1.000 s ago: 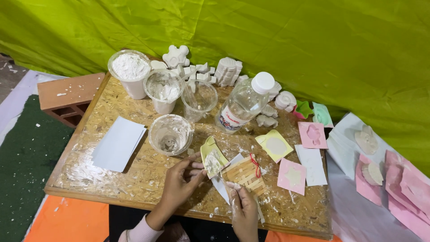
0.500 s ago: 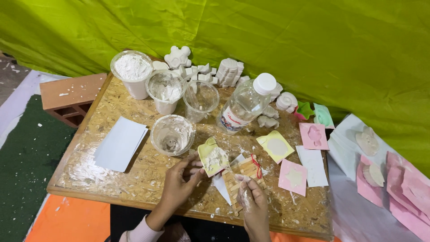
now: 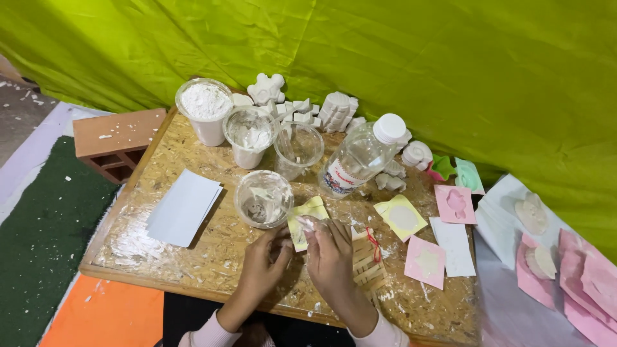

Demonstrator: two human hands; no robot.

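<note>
While both hands meet at lower centre:
Left hand (image 3: pixel 262 265): pinching yellow card (image 3: pixel 307 218).
Right hand (image 3: pixel 330 252): gripping same card.
Beside: plastic cup (image 3: pixel 263 198), counter (image 3: pixel 193 257).

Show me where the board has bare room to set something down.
Bare board lies at the near left corner, below the white sheets, and along the left edge above them, beside the powder cup. The far edge is crowded with cups, casts and the bottle; the right side holds coloured squares. Both hands, left and right, fill the near middle.

chipboard table (image 3: pixel 193 257), cups (image 3: pixel 263 199), bottle (image 3: pixel 360 157), paper sheets (image 3: pixel 183 207)
</note>
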